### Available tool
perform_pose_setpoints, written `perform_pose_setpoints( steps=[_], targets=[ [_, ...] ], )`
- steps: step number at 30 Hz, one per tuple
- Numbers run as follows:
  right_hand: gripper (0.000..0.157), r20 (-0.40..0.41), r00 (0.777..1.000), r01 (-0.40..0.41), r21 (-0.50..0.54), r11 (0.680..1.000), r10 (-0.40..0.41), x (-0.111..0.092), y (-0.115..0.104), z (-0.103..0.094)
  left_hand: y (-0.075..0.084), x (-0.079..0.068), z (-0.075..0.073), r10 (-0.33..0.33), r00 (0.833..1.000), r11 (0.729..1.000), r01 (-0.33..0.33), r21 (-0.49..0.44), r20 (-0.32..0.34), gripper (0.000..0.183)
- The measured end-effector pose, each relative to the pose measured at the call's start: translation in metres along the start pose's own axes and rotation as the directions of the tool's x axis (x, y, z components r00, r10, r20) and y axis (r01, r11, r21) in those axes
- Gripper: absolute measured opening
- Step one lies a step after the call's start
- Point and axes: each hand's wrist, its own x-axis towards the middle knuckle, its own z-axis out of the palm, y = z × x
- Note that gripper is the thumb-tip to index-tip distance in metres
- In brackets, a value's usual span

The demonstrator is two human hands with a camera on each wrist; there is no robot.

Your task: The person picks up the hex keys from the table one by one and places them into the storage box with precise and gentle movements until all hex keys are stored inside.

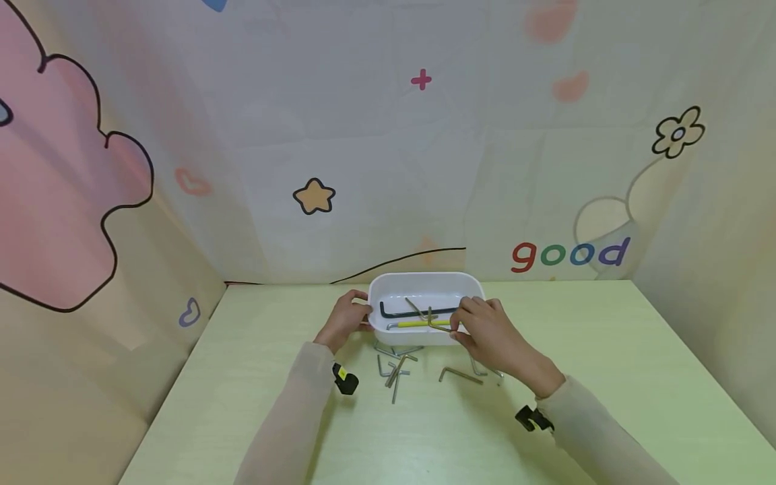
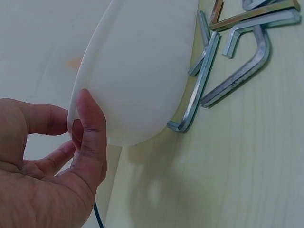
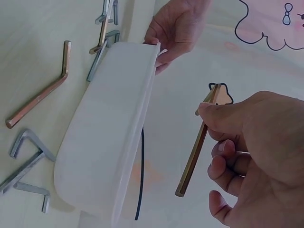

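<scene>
A white plastic tray (image 1: 397, 337) stands at the back of the table, and my left hand (image 1: 348, 320) pinches its left rim between thumb and fingers, as the left wrist view shows closely. Over the tray's right front, my right hand (image 1: 494, 340) holds a brass-coloured hex key (image 3: 194, 159), pinched near its bend. Inside the tray lie a black hex key (image 1: 394, 314), a hex key with a yellow sleeve (image 1: 415, 324) and another brass-coloured hex key (image 1: 413, 306). The right hand partly hides the tray's right end.
Several silver and brass-coloured hex keys (image 1: 395, 377) lie loose before the tray. One brass-coloured hex key (image 1: 462, 375) lies to their right, with silver hex keys (image 3: 28, 166) near the right forearm. A printed cloth (image 1: 376, 148) hangs behind the table.
</scene>
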Motion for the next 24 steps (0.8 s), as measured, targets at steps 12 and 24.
perform_pose_setpoints(
  steps=[12,24],
  targets=[
    [0.013,0.002,0.999,-0.033,0.009,0.999,0.033,0.025,0.005,-0.006,0.002,-0.002,-0.001,-0.004,1.000,1.000,0.004,0.005,0.003,0.037],
    [0.011,0.004,0.999,-0.042,0.033,0.999,0.042,0.048,0.012,-0.007,-0.002,0.000,0.000,0.011,1.000,1.000,-0.011,-0.007,0.002,0.034]
  ],
)
